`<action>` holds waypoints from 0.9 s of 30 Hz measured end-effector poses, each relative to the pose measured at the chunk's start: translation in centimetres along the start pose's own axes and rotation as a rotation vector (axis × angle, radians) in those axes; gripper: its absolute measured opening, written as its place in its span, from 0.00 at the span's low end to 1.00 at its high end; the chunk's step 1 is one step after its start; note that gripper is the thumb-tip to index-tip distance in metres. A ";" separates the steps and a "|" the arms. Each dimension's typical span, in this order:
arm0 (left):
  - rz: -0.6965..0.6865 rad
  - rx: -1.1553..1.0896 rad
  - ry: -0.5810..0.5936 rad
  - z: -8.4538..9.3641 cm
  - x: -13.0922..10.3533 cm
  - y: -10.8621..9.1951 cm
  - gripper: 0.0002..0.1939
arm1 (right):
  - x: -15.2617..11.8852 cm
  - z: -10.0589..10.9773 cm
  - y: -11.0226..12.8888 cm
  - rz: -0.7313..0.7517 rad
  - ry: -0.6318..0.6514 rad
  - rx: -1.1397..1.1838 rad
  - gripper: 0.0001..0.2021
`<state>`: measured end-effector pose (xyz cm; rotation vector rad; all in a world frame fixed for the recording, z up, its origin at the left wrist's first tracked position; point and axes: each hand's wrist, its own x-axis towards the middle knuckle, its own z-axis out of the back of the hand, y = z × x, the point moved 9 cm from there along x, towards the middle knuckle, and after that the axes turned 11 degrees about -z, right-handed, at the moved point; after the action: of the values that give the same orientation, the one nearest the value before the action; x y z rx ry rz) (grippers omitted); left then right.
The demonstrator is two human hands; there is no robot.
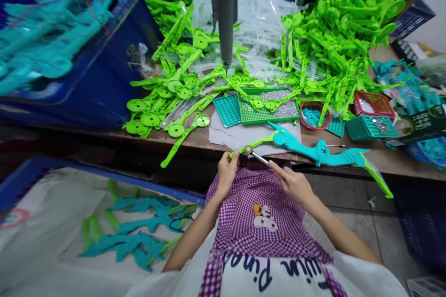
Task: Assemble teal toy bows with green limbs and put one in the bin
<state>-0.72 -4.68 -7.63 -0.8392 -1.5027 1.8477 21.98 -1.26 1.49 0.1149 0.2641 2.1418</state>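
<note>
My left hand [228, 171] pinches the near end of a lime-green plastic arm [261, 142] at the table's front edge. That arm joins a long turquoise plastic body [299, 147], which stretches to the right, with another lime-green arm [376, 176] hanging past the edge at its far end. My right hand [292, 183] is closed round a slim metal rod-like tool [259, 157]. The tool's tip meets a small round yellowish part [248, 149] beside my left fingertips; its exact kind is too small to tell. White paper [223, 134] lies under part of the piece.
A grey power screwdriver [225, 18] hangs bit-down over the table. Behind are heaps of lime-green parts [348, 23] and clear plastic parts [254, 9]. A green tray [268, 120] holds small metal pieces. Blue bins stand at left, one with turquoise parts [52, 32], another with finished-looking pieces [128, 241].
</note>
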 end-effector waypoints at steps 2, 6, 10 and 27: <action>0.008 -0.074 0.032 -0.1 0.0 -0.5 0.20 | -0.1 1.7 -0.9 -0.035 -0.039 0.084 0.22; 0.022 -0.123 0.137 0.4 -0.3 -2.7 0.20 | -0.6 8.6 -6.0 -0.134 -0.228 0.101 0.22; 0.056 -0.042 0.190 2.2 -0.2 -5.6 0.22 | 0.9 13.9 -12.9 -0.233 -0.189 -0.212 0.22; 0.065 0.414 0.229 4.7 4.0 -13.5 0.24 | 12.4 6.6 -16.2 0.012 0.278 -0.145 0.18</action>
<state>-5.98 -2.03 6.02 -0.8663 -0.9182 1.9402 29.51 18.71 3.85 -0.2680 0.2679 2.1796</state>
